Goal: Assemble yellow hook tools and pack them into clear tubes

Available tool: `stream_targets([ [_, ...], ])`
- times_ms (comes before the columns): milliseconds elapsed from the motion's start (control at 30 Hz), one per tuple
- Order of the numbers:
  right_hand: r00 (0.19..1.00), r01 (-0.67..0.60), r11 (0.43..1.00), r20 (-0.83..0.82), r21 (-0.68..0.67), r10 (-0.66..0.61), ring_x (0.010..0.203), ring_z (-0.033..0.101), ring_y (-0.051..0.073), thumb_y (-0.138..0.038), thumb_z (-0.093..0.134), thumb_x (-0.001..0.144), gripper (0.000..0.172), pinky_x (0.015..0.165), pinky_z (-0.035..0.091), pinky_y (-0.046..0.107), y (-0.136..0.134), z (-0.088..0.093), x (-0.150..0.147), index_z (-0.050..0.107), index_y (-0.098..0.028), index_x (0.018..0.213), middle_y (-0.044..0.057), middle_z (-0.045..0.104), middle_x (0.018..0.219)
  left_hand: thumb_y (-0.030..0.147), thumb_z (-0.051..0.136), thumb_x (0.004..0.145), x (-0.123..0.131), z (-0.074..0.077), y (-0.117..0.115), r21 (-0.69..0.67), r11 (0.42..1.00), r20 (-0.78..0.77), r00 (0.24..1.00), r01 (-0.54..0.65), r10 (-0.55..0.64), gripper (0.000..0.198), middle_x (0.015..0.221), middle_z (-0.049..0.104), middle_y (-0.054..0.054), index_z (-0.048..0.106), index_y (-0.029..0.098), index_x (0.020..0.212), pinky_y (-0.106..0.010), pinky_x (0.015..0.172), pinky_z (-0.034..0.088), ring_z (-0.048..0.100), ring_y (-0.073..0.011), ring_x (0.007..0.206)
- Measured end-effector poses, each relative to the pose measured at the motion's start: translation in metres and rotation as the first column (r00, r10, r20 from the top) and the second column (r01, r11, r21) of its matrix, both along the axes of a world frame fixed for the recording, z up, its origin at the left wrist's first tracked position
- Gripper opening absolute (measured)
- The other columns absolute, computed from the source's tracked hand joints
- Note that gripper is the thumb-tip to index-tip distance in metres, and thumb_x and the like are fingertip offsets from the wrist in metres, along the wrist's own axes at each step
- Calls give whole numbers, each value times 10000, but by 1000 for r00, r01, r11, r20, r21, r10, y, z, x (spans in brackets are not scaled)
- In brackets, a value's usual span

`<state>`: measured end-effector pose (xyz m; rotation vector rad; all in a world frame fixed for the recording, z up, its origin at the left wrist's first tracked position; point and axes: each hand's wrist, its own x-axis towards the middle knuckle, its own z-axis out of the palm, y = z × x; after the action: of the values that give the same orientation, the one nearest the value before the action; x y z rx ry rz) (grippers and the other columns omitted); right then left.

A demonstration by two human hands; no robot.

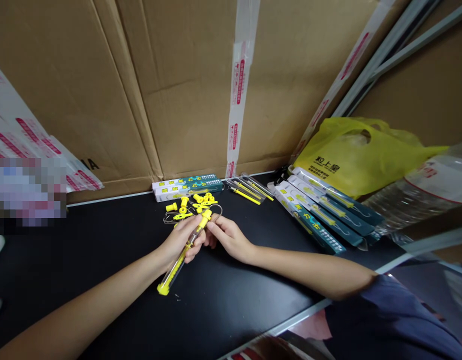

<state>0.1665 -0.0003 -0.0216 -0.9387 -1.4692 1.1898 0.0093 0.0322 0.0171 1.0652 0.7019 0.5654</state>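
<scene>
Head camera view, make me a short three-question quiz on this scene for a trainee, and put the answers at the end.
1. True or false: the left hand holds the clear tube, which has yellow end pieces.
2. What colour is the plastic bag behind the boxes at the right?
A) Red
B) Yellow
C) Blue
3. Fill the gap: the curved wire hook at the tube's upper end is nearer the ____.

Key: 1. True. 2. B. 3. Right hand.
</scene>
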Motion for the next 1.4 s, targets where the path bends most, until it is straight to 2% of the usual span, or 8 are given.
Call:
stream_targets([
  [267, 999, 13, 999, -42, -43, -15, 468, 540, 97, -539, 513, 883, 398, 526, 447, 238, 0, 1, 1, 476, -189, 698, -29, 582, 532, 539, 547, 838, -4, 1, 5, 43, 997, -99, 993, 67, -63, 358, 486, 478, 88, 467, 190, 826, -126, 225, 301, 330, -31, 249],
  [500, 999, -19, 997, -33, -71, 17, 469, 535, 97, -536, 509, 886, 390, 539, 448, 240, 0, 2, 3, 479, -191, 706, -31, 590, 524, 516, 540, 854, -5, -2, 7, 1, 997, -110, 991, 81, -81, 323, 482, 470, 95, 485, 202, 909, -125, 223, 301, 337, -41, 247],
  [767, 997, -39, 999, 64, 17, 38, 555, 552, 107, -499, 486, 917, 349, 595, 461, 255, 0, 6, 7, 485, -190, 754, -13, 602, 608, 524, 456, 894, -7, -7, 13, -157, 969, -3, 981, 190, -192, 447, 386, 372, 82, 451, 176, 615, -143, 196, 245, 244, -34, 211],
  [867, 996, -54, 999, 74, 7, 54, 567, 556, 112, -511, 476, 918, 363, 606, 472, 263, 0, 7, 7, 499, -187, 756, -7, 602, 611, 529, 437, 898, -7, -7, 13, -167, 962, 0, 975, 217, -221, 458, 384, 358, 84, 428, 179, 603, -141, 197, 244, 234, -31, 212],
  [967, 998, -59, 998, 17, -33, 60, 567, 566, 109, -528, 475, 911, 372, 593, 484, 257, 2, 6, 9, 489, -190, 757, -11, 604, 616, 506, 454, 893, -6, -4, 10, -85, 984, -32, 987, 154, -157, 352, 439, 414, 91, 448, 191, 735, -136, 214, 272, 276, -37, 233],
  [1067, 994, -57, 992, -101, -113, 46, 530, 562, 101, -541, 489, 896, 346, 516, 489, 228, 7, 6, 11, 452, -205, 823, -34, 608, 623, 430, 468, 885, -5, -3, 7, 84, 990, -111, 989, 110, -100, 225, 531, 470, 93, 434, 210, 851, -129, 242, 305, 337, -38, 273],
  [1200, 990, -46, 988, -142, -149, 24, 492, 534, 89, -515, 603, 828, 340, 441, 493, 205, 13, 7, 14, 484, -211, 924, -56, 581, 625, 389, 498, 871, -6, -2, 3, 304, 937, -271, 959, 172, -88, 196, 623, 465, 89, 406, 215, 872, -128, 278, 349, 406, -33, 328],
  [1400, 997, -9, 999, -80, -33, 6, 460, 464, 55, -446, 643, 811, 273, 414, 473, 183, 17, 18, 21, 634, -179, 868, -40, 565, 661, 421, 467, 893, -8, 8, -4, 400, 880, -392, 916, 256, -89, 245, 633, 470, 93, 385, 238, 1034, -145, 263, 288, 386, -45, 290],
])
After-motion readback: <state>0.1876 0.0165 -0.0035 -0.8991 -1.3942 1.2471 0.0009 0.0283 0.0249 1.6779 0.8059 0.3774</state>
